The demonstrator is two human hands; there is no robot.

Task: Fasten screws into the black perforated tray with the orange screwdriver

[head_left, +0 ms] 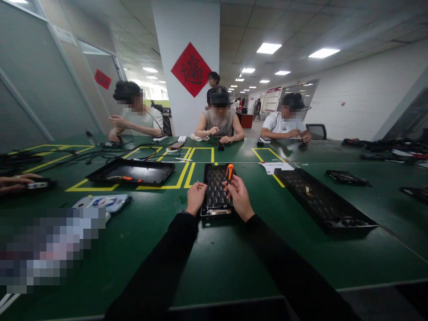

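- Two black sleeves [167, 258] reached in from the bottom edge, closest of all, and stretched out over the table.
- The green table [214, 267] was very big and filled most of the view. It had yellow lines [186, 174] taped on it.
- Three people [219, 120] sat along the far side, each busy with their own hands.
- A long black tray [321, 203] lay off to the right, well apart from the hands.
- A flat black tray [132, 171] lay to the left and farther back.
- A small black tray [216, 191] with rows of little holes lay flat in the middle, right between the two hands.
- A white paper [276, 167] lay farther back on the right, by a yellow line.
- The left hand [196, 197] touched the small tray's left edge. Its fingers were curled in, with thumb and finger pinched together. I could not tell if anything tiny was in the pinch.
- The right hand [240, 196] sat at the tray's right edge, closed around the screwdriver.
- The screwdriver [229, 173] had an orange handle that stuck up above the right hand's fingers, over the far part of the small tray. Its tip was too small to see.
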